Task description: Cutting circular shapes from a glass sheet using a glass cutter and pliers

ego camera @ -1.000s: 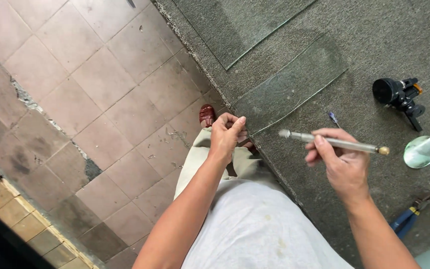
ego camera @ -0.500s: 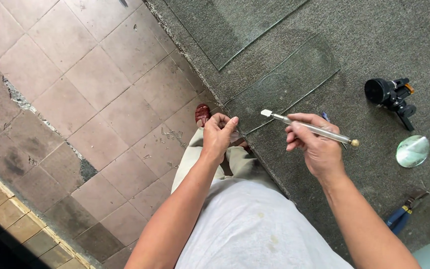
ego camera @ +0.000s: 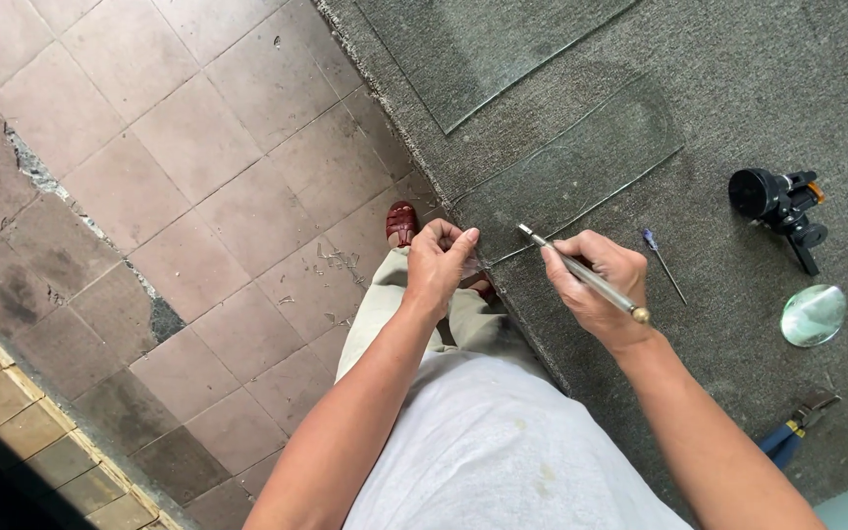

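The person stands at the edge of a grey carpeted table (ego camera: 738,128), looking down over a tiled floor (ego camera: 149,177). The left hand (ego camera: 441,263) is pinched shut at the near left end of a long glass strip (ego camera: 571,177) that lies flat on the carpet, thumb and fingers closed on its corner at the table edge. The right hand (ego camera: 596,280) is clamped around a slim metal glass cutter (ego camera: 581,275), its tip resting at the strip's near edge, just right of the left hand. A small screwdriver (ego camera: 662,260) lies just right of that hand. Farther right sit a black tool (ego camera: 775,201) and a round glass disc (ego camera: 814,315), with pliers (ego camera: 795,427) nearer. A larger glass sheet (ego camera: 483,49) lies at the far side
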